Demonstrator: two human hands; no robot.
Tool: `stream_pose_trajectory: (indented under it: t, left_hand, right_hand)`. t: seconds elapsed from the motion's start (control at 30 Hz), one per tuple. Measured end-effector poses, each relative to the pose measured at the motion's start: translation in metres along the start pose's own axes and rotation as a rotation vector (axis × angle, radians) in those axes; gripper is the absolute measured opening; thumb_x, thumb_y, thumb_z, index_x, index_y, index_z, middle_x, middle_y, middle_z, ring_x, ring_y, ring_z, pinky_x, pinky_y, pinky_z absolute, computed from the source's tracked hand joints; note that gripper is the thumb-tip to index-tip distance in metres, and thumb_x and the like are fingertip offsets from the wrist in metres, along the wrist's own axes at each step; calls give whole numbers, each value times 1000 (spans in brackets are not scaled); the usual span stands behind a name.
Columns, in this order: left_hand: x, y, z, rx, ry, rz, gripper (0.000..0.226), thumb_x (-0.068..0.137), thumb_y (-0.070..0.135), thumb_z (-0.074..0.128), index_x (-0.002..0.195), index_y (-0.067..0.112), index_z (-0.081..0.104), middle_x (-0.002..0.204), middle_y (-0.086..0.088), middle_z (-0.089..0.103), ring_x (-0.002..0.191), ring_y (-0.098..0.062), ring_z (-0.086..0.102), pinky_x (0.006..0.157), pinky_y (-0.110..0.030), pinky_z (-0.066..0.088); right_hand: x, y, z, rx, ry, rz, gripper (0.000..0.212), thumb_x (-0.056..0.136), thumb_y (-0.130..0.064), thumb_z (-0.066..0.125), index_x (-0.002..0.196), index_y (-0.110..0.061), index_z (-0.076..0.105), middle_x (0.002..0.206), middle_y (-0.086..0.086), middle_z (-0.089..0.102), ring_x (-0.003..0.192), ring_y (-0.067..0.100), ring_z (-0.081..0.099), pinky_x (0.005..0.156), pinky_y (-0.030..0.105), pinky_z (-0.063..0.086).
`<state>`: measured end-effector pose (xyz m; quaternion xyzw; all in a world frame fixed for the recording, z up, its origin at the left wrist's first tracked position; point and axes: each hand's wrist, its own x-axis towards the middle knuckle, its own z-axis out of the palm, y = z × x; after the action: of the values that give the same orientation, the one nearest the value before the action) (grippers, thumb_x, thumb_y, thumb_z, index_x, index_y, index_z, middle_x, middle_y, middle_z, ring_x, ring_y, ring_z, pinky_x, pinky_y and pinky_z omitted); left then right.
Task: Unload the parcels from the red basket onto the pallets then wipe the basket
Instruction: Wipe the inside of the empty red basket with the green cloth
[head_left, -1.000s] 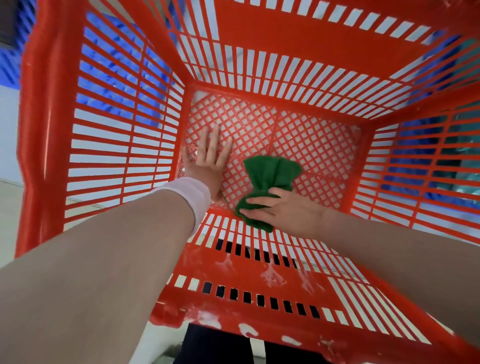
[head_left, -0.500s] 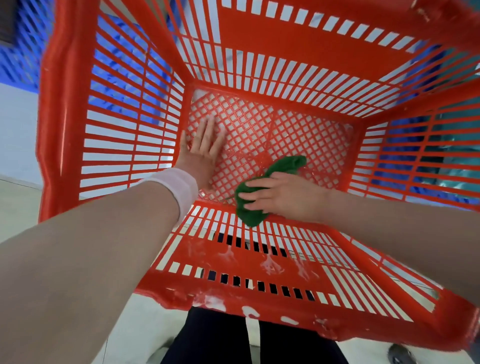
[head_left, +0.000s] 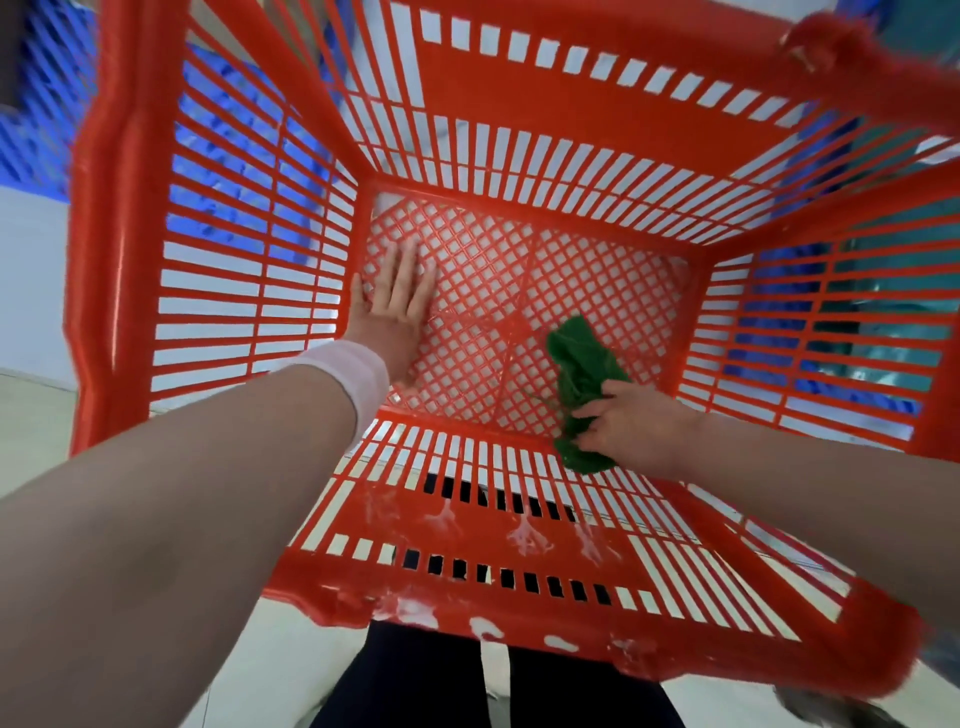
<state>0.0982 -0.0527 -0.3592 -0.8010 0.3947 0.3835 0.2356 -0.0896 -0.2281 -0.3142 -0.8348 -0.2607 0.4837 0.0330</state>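
Observation:
I look straight down into a deep red basket (head_left: 519, 561) with slatted walls and a lattice floor; no parcel lies inside. My left hand (head_left: 390, 312) rests flat on the floor's left side, fingers apart, a pale wristband on the wrist. My right hand (head_left: 631, 423) presses a crumpled green cloth (head_left: 582, 358) against the floor's near right corner, fingers closed over its lower part. White smears mark the near wall and rim.
Blue pallets (head_left: 31, 104) show past the basket's left wall and through the slats on the right. Pale floor (head_left: 36, 426) lies on the left. My dark trouser legs (head_left: 415, 680) stand just below the near rim.
My right hand has slid the green cloth from the floor's middle to its near right corner. The left hand stays flat on the floor. The view has shifted slightly.

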Motion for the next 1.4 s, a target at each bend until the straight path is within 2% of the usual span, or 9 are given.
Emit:
stream_pose_trajectory:
  t: [0.13,0.2,0.33,0.57,0.73,0.97,1.1,1.23,1.4]
  left_hand:
    - [3,15,-8,-180,70,80,119,78,57,58,131,17,-40,143,-18,-41,129,-30,-41,113,-55,-8]
    - [13,28,-12,-237,91,115,108,82,63,45,130,17,-41,141,-16,-44,126,-27,-44,112,-54,-11]
    - [32,40,-6,-215,108,110,102,83,68,31,119,18,-50,133,-16,-51,122,-29,-48,111,-54,-16]
    - [42,36,2,-238,106,127,106,77,75,28,115,23,-56,122,-8,-64,115,-21,-58,99,-46,-29]
    - [40,39,-3,-207,85,78,107,79,73,31,110,25,-59,117,-8,-66,115,-23,-55,105,-47,-24]
    - [42,37,0,-192,89,89,106,77,75,29,110,24,-59,114,-7,-67,111,-22,-59,103,-47,-26]
    - [45,36,3,-186,103,95,105,77,76,26,111,23,-58,116,-9,-66,112,-23,-58,103,-47,-26]
    - [42,40,-1,-161,83,76,106,78,75,26,109,20,-58,113,-11,-67,114,-27,-55,107,-50,-23]
    - [16,50,-29,-309,138,165,99,86,62,34,127,15,-43,129,-12,-55,120,-26,-49,109,-42,-20]
  right_hand:
    - [-10,11,-11,648,657,485,43,94,-19,45,137,-25,41,123,9,60,114,27,52,94,41,42]
    - [-1,12,-8,768,864,707,47,95,-29,40,142,-27,31,138,11,48,128,32,40,101,49,36]
    - [28,30,16,425,592,718,58,95,-47,21,146,-29,-1,155,1,-14,141,25,-18,113,52,-2]
    - [80,25,22,597,704,851,63,92,-53,12,142,-28,-16,151,5,-22,142,28,-14,117,47,-2]
    - [64,24,45,382,590,601,61,94,-47,13,138,-29,-25,145,-1,-38,134,20,-34,112,40,-17]
    - [80,25,10,820,801,1290,64,96,-30,29,143,-10,-10,153,12,-22,140,27,-22,115,43,-3]
    - [90,30,5,732,885,1060,81,90,-4,45,140,-13,-18,149,2,-30,140,18,-20,115,36,-2]
    - [63,28,15,797,873,943,82,84,11,43,146,-21,-1,154,-7,-15,142,11,-8,115,28,5]
    - [10,18,-24,1706,916,975,44,98,-12,36,141,-18,33,146,6,39,131,22,39,108,31,32]
